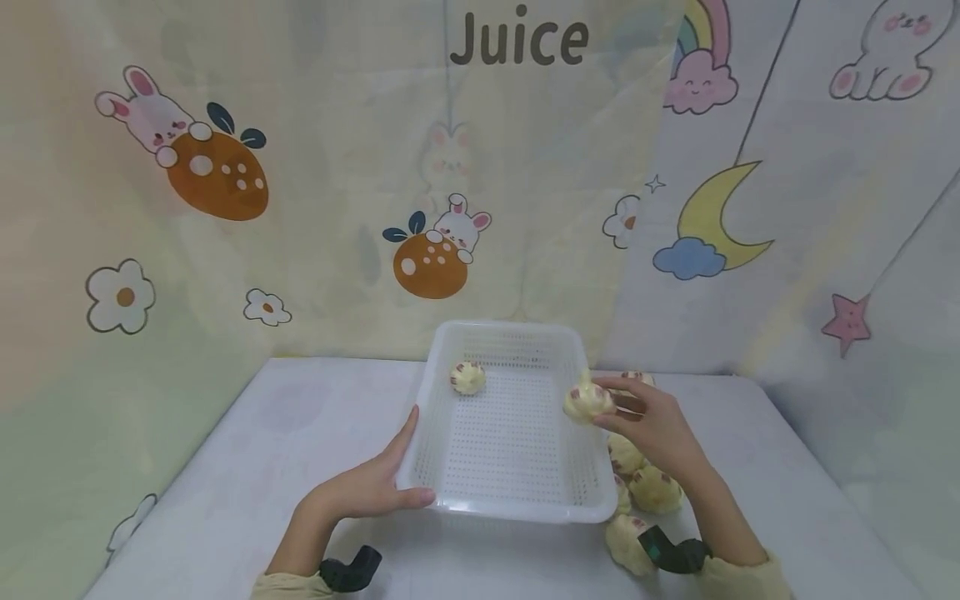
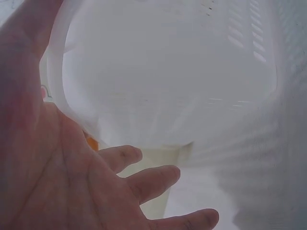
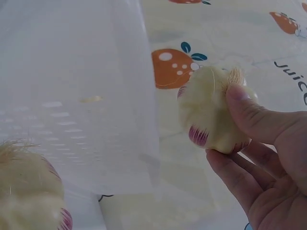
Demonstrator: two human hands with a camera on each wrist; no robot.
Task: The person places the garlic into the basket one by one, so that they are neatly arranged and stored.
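My left hand (image 1: 367, 492) holds the near left corner of a white plastic basket (image 1: 517, 504), thumb at the front rim and fingers along the side. From the left wrist view, several fingers (image 2: 153, 182) spread beside the basket's wall. Over the basket's right rim, my right hand (image 1: 648, 417) pinches a garlic bulb (image 1: 588, 402) between thumb and fingertips. Purple streaks and a tuft of roots show on this bulb (image 3: 211, 110) in the right wrist view. Another garlic bulb (image 1: 468, 377) lies inside the basket, towards its far left.
Several more garlic bulbs (image 1: 656, 489) are piled on the white table (image 1: 300, 433) right of the basket, partly hidden by its rim and my right arm. A printed cloth (image 1: 337, 167) hangs behind the table. Dark wrist-worn devices (image 1: 351, 569) sit on both wrists.
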